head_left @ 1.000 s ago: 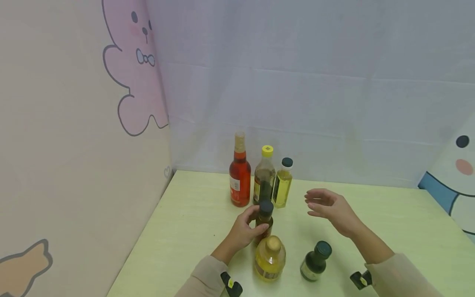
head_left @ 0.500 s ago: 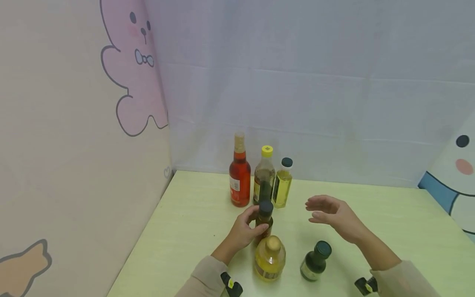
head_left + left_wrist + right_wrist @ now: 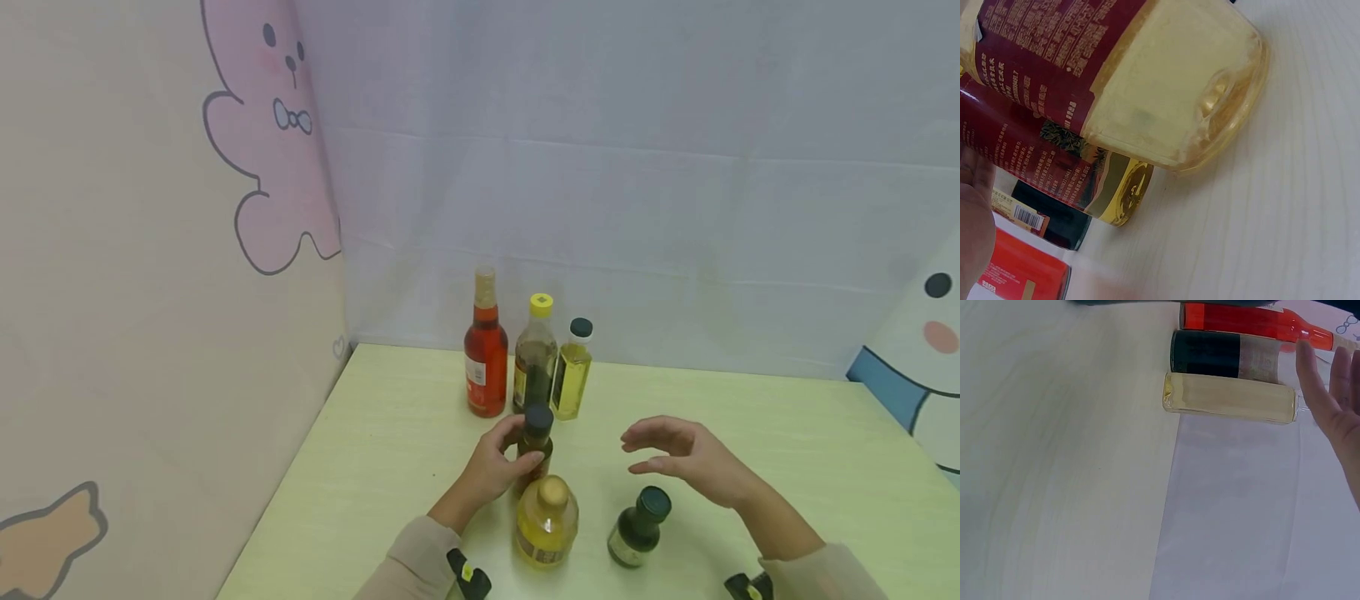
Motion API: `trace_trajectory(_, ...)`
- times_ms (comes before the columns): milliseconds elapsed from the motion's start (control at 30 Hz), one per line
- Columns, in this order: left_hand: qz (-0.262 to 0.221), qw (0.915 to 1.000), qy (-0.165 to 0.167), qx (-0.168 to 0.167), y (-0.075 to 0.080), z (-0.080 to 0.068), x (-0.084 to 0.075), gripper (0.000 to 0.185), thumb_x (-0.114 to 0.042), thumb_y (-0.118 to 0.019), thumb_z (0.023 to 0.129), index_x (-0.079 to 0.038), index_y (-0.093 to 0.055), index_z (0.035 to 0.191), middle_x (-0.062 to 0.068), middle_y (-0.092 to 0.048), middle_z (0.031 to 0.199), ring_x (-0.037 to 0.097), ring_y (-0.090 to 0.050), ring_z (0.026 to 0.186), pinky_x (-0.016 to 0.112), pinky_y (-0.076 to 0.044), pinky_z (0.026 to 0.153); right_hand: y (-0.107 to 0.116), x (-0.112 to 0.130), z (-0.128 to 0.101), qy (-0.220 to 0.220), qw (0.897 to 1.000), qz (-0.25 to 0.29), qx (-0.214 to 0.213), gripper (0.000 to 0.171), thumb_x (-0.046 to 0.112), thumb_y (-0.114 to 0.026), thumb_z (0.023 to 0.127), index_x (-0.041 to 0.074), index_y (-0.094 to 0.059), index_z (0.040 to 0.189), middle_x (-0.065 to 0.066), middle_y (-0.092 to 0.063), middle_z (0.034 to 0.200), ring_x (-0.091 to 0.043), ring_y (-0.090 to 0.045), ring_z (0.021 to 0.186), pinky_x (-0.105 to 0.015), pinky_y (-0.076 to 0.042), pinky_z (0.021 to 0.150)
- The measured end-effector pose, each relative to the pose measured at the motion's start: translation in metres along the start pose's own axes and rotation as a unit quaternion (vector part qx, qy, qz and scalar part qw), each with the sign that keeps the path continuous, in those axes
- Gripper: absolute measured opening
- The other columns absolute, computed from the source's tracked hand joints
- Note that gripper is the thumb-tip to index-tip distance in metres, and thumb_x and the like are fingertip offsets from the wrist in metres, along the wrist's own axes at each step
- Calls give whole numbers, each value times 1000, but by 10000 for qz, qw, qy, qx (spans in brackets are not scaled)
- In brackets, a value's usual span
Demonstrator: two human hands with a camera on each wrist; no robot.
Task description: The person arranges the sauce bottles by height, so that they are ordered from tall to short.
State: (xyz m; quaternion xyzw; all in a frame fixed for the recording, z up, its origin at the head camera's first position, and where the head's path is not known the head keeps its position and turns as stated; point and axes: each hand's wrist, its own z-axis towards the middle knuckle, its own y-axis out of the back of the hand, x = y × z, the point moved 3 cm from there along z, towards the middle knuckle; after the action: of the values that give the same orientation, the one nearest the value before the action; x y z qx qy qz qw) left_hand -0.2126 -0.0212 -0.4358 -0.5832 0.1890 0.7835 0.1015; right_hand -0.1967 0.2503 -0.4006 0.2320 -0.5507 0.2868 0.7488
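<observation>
1. While the left hand (image 3: 491, 467) curls its fingers round a small dark-capped bottle (image 3: 534, 446), that bottle stands upright on the pale green table (image 3: 390, 433), just behind a squat yellow oil bottle (image 3: 546, 523).
2. Close up in the left wrist view, the yellow oil bottle (image 3: 1166, 81) fills the frame, with the held bottle's red label (image 3: 1054, 169) right beside it and part of the palm (image 3: 975, 231) at the edge.
3. Over the table hovers the right hand (image 3: 686, 458), fingers spread loosely and lightly bent, holding nothing; it sits just above and behind a small green-capped bottle (image 3: 637, 527).
4. Against the back wall three bottles stand in a row, touching or nearly so: a red one (image 3: 485, 354), a dark one with a yellow cap (image 3: 535, 358) and a pale yellow one (image 3: 572, 371).
5. From the right wrist view, the same three lie across the top of the frame, the pale yellow one (image 3: 1229, 397) nearest the open fingers (image 3: 1313, 375).
</observation>
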Motion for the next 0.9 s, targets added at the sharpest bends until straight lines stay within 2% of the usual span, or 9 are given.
trace_trajectory(133,28,10000,47,-14,0,0,0,42,-12,-66,83,-6,-50,122,0,-57,110,15,-50,107,37,-33,96,-2,-1,-3,183,9980,434,418,35,-18,-41,87,-15,-39,122,-19,-49,120,-30,-46,111,-55,-39,81)
trace_trajectory(267,64,10000,44,-38,0,0,-1,42,-12,-66,83,-7,-50,122,0,-57,110,16,-50,107,37,-34,96,-4,-3,-6,154,9948,750,666,37,-19,-42,86,-16,-38,122,-21,-48,120,-32,-46,111,-56,-37,82)
trace_trajectory(533,90,10000,-26,-21,-1,0,-5,42,-9,-66,83,-5,-50,121,2,-58,109,16,-51,106,36,-34,96,-5,-4,-15,263,9933,573,964,37,-13,-48,87,-15,-39,123,-27,-46,119,-32,-46,110,-52,-39,85)
trace_trajectory(700,91,10000,36,-20,-1,0,-4,42,-10,-65,83,-5,-50,122,2,-57,110,16,-50,107,37,-33,96,-4,-9,-20,283,9906,643,1175,41,-14,-50,85,-14,-39,124,-28,-43,121,-32,-44,112,-43,-42,87)
trace_trajectory(900,77,9999,115,-28,-1,0,-3,42,-11,-65,83,-6,-49,122,2,-57,112,16,-50,108,36,-33,96,-5,-14,-24,390,9881,521,1397,44,-11,-54,84,-14,-38,125,-29,-43,122,-33,-44,112,-40,-40,90)
